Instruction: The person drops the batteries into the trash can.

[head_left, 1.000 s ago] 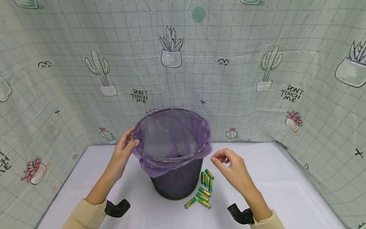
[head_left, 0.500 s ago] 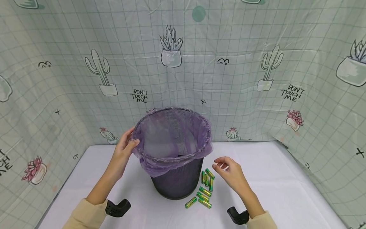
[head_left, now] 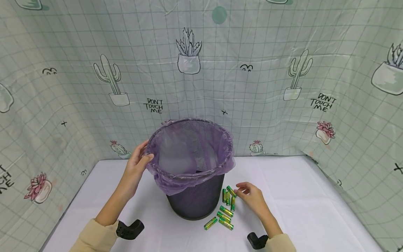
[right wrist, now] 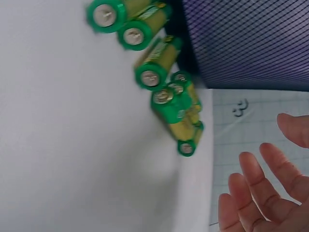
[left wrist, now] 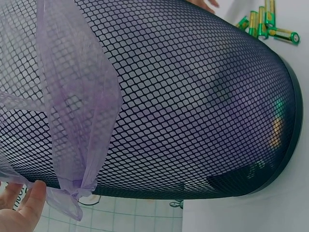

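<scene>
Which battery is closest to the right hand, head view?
The slanted green-and-gold battery at the top of the cluster: its lower end appears right by the right hand; the rest lie further left or lower.

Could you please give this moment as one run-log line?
left hand: grips mesh bin | right hand: beside green batteries, holding nothing | purple liner: in bin, folded outward | batteries: on white table
</scene>
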### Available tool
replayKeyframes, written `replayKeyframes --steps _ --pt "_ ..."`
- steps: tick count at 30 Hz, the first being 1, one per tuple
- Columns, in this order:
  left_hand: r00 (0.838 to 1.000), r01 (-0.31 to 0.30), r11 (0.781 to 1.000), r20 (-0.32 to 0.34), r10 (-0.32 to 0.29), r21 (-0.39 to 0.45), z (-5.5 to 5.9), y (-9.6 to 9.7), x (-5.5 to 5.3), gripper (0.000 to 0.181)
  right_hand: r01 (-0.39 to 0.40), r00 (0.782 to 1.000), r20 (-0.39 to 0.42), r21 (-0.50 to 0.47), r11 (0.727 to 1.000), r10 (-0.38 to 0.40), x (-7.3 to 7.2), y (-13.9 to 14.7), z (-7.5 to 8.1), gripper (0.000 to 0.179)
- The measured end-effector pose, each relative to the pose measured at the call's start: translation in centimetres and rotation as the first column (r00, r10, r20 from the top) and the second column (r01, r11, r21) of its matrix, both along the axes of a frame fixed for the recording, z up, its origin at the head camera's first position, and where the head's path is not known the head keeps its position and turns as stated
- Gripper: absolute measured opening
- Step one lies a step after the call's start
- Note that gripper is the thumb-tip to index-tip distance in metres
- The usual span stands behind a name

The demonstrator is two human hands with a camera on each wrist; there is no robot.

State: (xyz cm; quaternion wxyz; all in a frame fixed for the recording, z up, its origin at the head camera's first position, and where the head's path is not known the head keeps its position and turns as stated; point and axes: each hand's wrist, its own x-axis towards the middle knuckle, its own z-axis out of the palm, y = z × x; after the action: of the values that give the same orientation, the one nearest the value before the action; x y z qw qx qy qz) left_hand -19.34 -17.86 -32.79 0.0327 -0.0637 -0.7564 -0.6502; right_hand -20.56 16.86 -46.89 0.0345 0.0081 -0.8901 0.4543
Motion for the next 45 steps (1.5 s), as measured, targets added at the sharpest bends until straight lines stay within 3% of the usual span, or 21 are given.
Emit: replayKeyframes --steps 11,20,31,45 --pt "1.000 -0.001 1.000 -0.003 0.001 0.007 -0.1 0.0 -0.1 0.059 -0.011 0.992 0.125 0.000 1.000 0.011 -0.9 -0.1 -2.7 0.032" --pt "1.000 -0.002 1.000 -0.008 0.002 0.007 0.0 0.0 -0.1 0.058 0.006 0.992 0.127 0.040 0.999 -0.011 -1.4 -0.2 -3.2 0.025" --pt "1.000 0.005 1.000 -0.009 -0.005 0.007 0.1 -0.1 0.1 0.059 0.011 0.985 0.168 0.074 0.997 -0.023 -1.8 -0.5 -2.6 0.021" --pt "1.000 0.004 1.000 -0.002 -0.004 0.006 0.0 -0.1 0.1 0.058 -0.011 0.988 0.157 0.119 0.993 -0.008 -1.7 -0.8 -2.4 0.015"
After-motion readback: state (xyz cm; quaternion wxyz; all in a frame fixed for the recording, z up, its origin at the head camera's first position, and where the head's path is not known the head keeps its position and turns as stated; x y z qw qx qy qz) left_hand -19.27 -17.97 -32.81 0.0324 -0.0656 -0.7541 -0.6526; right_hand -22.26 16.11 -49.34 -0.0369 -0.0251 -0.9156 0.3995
